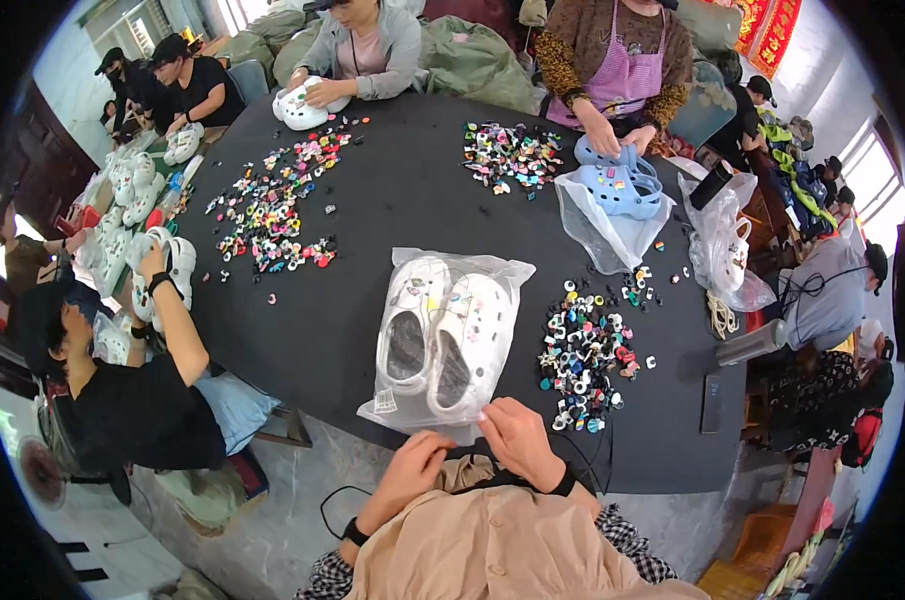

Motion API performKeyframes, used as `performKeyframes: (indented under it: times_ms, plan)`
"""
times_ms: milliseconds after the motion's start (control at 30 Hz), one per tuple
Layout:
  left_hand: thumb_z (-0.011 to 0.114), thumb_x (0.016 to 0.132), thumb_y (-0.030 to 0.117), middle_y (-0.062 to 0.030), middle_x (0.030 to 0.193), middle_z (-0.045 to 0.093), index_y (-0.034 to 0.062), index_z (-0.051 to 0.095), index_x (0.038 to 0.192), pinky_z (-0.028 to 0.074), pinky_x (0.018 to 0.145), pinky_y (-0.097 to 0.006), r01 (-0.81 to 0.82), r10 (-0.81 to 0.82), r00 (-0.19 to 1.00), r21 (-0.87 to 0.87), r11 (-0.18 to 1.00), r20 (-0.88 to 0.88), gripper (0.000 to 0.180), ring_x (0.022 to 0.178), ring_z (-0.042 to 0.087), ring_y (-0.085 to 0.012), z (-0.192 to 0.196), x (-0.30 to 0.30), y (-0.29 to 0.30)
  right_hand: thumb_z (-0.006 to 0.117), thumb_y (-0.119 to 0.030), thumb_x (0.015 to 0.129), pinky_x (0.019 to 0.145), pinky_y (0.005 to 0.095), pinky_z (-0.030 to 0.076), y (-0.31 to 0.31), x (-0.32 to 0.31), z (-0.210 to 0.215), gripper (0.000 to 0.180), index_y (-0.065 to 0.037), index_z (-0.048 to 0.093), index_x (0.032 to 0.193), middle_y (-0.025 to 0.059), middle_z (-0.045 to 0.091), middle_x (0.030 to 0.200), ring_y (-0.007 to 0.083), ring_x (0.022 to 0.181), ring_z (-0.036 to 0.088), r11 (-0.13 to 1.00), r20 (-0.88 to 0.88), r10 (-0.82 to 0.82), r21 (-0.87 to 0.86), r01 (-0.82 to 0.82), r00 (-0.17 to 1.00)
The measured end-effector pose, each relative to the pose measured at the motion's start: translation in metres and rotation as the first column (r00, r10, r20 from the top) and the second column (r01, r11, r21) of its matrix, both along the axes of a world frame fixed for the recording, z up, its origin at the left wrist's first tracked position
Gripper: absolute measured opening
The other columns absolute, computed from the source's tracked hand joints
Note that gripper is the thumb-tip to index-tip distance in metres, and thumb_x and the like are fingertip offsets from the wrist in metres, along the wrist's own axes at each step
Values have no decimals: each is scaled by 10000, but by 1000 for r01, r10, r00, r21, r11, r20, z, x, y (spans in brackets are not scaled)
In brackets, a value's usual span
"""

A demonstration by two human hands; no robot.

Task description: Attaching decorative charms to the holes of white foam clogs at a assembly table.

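Note:
A clear plastic bag (511,275) lies on the black table in front of me. Inside it is a pair of white clogs (473,350) with small charms on their tops, heels toward me. My right hand (521,437) is closed, its fingertips pinching the bag's near right edge. Lower and to the left, my left hand (413,474) has curled fingers with the tips at the bag's near edge. Just right of the bag spreads a pile of mixed colourful shoe charms (583,350).
More charm piles (273,215) lie far left and far centre (513,155). Across the black table (393,180), one person handles blue clogs (623,190) over a plastic bag, another a white clog (308,105). At left, a person holds white clogs (178,265). A dark rectangular object (711,403) lies right.

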State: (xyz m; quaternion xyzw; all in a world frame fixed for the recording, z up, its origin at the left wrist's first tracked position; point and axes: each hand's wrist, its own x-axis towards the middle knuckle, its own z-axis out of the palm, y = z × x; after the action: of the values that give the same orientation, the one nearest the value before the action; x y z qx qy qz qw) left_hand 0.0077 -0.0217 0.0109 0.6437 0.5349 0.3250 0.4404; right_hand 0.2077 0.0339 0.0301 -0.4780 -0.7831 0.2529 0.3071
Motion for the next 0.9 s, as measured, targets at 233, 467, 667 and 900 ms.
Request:
performKeyframes:
  times_ms: [233, 467, 667, 900]
  plan:
    - [505, 884, 37, -163, 887, 569, -6, 552, 898, 418, 762, -419, -400, 441, 892, 281, 872, -102, 65, 853, 536, -343, -18, 10, 21, 604, -206, 889, 572, 378, 480, -19, -16, 9, 224, -54, 554, 733, 79, 519, 674, 256, 652, 567, 944, -13, 328, 52, -327, 945]
    - [550, 870, 70, -148, 909, 550, -10, 586, 1151, 391, 797, -449, -495, 525, 841, 208, 844, -131, 294, 883, 510, -321, -28, 2, 18, 569, -275, 927, 653, 368, 507, -18, -23, -5, 241, -59, 607, 827, 101, 587, 772, 282, 746, 612, 892, 26, 450, -64, -448, 893]
    - [615, 855, 164, -184, 1208, 541, 9, 533, 1303, 334, 1001, -492, -254, 465, 769, 458, 852, -438, 481, 1159, 453, -353, -18, -15, 26, 599, -161, 902, 748, 370, 514, 18, 6, 9, 146, -41, 659, 960, 114, 644, 921, 286, 865, 631, 928, -138, 305, -178, -326, 942]
    - [660, 838, 310, -272, 1280, 499, -65, 421, 1352, 334, 1055, -499, -105, 216, 870, 261, 960, -444, 680, 1214, 456, -419, -44, -17, 58, 605, -104, 894, 832, 367, 488, 95, 34, 10, 139, -29, 640, 1006, 129, 608, 1049, 302, 983, 599, 986, -184, 14, -161, -44, 983]
